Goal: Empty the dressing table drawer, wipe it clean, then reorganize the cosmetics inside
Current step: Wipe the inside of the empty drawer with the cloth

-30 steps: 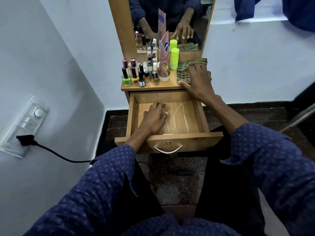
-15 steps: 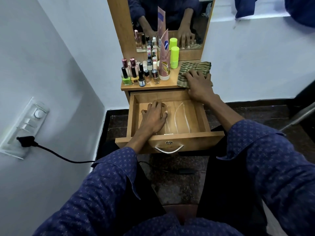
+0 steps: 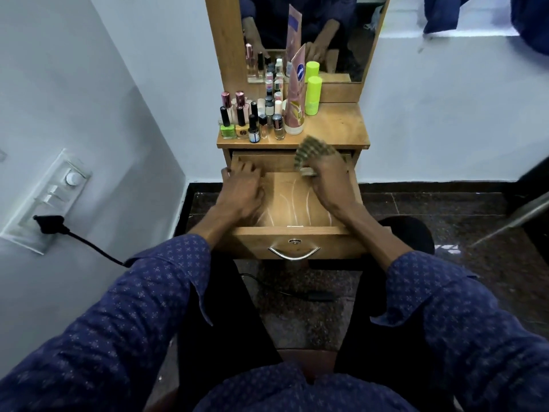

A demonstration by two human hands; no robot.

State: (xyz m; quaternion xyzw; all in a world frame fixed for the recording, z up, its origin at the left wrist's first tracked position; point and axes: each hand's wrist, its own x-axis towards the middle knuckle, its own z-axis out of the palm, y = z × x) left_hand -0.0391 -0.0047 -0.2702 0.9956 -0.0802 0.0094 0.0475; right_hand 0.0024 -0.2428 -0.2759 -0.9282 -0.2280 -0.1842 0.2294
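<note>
The wooden drawer [image 3: 297, 243] of the dressing table stands pulled out, with pale streaks on its bare floor. My right hand [image 3: 328, 181] grips a striped green cloth [image 3: 315, 150] at the drawer's back right corner, blurred by motion. My left hand [image 3: 242, 188] rests over the drawer's left wall, its fingers reaching toward the back left corner. On the tabletop [image 3: 335, 129] stand several nail polish bottles [image 3: 252, 120], a pink tube [image 3: 295, 114] and a lime green bottle [image 3: 313, 96].
A mirror [image 3: 312, 37] rises behind the tabletop. A white wall closes in on the left, with a switch panel [image 3: 47, 200] and a black plug and cord [image 3: 53, 227]. Dark tiled floor lies below; my knees sit under the drawer front.
My right hand has lifted the cloth off the tabletop and brought it down into the drawer's back right. My left hand has slid from the drawer floor to the left wall.
</note>
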